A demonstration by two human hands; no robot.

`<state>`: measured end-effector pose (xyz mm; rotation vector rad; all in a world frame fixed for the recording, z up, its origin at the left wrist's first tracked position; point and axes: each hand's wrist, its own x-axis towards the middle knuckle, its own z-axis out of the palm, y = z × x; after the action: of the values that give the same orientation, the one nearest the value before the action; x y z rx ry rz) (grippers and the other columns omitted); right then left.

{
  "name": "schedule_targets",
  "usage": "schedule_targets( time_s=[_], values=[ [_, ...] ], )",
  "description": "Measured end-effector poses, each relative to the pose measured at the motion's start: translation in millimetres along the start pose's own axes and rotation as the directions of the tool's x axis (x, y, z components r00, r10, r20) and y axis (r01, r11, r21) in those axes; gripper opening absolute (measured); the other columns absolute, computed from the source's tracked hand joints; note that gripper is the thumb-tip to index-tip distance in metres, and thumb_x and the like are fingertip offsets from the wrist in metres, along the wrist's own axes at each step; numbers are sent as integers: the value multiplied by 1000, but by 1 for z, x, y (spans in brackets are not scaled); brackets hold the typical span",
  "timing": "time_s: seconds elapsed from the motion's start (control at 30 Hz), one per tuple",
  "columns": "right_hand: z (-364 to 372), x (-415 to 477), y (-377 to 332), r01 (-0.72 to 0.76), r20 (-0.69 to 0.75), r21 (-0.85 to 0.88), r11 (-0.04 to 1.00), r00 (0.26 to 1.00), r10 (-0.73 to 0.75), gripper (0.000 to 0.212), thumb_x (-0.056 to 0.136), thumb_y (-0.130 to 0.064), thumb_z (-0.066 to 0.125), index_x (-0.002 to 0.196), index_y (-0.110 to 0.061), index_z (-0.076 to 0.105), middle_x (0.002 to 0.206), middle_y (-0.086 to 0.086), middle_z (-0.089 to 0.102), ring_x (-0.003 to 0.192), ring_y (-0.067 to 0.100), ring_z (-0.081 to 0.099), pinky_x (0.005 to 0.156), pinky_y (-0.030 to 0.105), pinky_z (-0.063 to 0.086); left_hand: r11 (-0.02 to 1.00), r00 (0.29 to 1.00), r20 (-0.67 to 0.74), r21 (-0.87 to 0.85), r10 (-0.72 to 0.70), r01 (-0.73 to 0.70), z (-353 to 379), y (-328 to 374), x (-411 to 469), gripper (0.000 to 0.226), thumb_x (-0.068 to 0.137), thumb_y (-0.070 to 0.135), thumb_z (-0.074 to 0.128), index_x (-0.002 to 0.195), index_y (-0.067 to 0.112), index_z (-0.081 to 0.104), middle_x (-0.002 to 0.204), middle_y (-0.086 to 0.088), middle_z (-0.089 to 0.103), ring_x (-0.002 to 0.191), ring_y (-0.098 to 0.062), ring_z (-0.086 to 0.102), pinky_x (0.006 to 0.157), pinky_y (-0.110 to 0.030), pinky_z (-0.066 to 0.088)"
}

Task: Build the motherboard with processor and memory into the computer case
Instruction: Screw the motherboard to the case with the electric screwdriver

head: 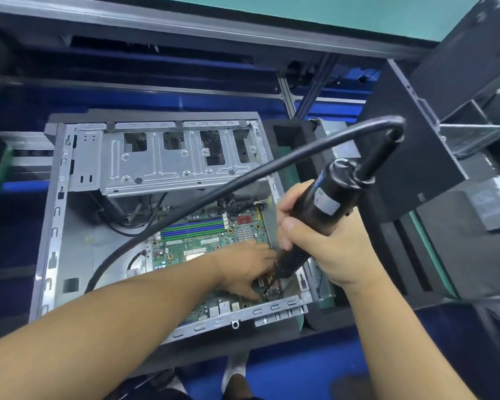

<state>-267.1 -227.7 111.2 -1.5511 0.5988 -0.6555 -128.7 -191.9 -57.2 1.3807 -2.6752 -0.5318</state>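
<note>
Steel case [52, 226], one motherboard [202, 243], one screwdriver [324, 197]

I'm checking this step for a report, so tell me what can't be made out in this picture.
Head view: the bit of the electric screwdriver in the right hand, and any screw under it, hidden by the left hand and the tool's body.
Head view: the near part of the motherboard, covered by the left forearm.
Head view: the board's printed labels, too small to read.
</note>
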Motion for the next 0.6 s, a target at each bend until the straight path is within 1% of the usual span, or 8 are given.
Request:
schedule_targets(
  time_s=[0.1,0.17,0.2,0.27,0.37,0.43,0.53,0.6],
  values=[
    [-2,14,-32,105,-6,14,994,994,-105,20,82,-1,68,87,-21,65,71,-3,61,58,20,56,61,36,49,991,993,-5,-59,-122,121,-35,-5,-6,26,74,39,59,95,26,49,90,5,57,82,-18,53,72,-31,48],
    [-3,25,-54,173,-9,-9,985,985,-173,23,82,4,65,89,-18,64,73,-2,61,59,19,57,63,35,49,951,952,-92,-134,-292,279,-57,-12,-16,17,76,29,52,81,31,36,72,10,50,67,-17,50,56,-30,38],
    [-4,29,-64,200,-15,-18,980,980,-200,22,82,4,65,90,-17,63,75,-1,62,60,19,57,64,36,49,918,911,-161,-188,-381,350,-67,-16,-22,16,77,28,49,79,32,34,67,11,48,62,-16,48,53,-31,34],
    [-6,37,-83,252,-28,-29,967,967,-252,19,84,4,64,93,-13,62,77,-1,61,59,20,55,64,36,49,847,794,-314,-314,-520,430,-87,-18,-29,7,80,27,42,81,33,39,61,10,52,60,-15,50,54,-33,39],
    [-11,42,-101,305,-21,-37,952,952,-306,18,86,4,62,98,-9,59,78,3,59,57,23,53,63,35,49,801,647,-488,-467,-586,373,-115,-4,-25,14,83,28,36,81,29,50,53,8,55,54,-14,52,56,-32,44],
    [-20,41,-107,324,-39,-44,945,945,-326,18,86,3,63,100,-9,59,77,3,59,58,25,53,64,38,49,837,643,-544,-437,-538,331,-131,14,-11,15,87,28,37,78,32,49,50,8,52,49,-9,49,52,-30,37],
    [-43,34,-108,339,-80,-61,939,936,-343,19,87,4,62,100,-8,59,74,6,57,58,25,53,65,37,49,894,702,-562,-358,-438,270,-145,41,16,25,89,26,41,69,41,39,47,9,44,45,-7,41,49,-29,28],
    [-64,28,-107,343,-108,-80,936,930,-350,19,87,5,62,101,-8,59,72,8,57,59,24,53,65,34,50,902,736,-531,-331,-420,276,-145,53,35,21,89,28,40,71,38,41,48,8,46,46,-11,44,48,-29,32]
  ],
)
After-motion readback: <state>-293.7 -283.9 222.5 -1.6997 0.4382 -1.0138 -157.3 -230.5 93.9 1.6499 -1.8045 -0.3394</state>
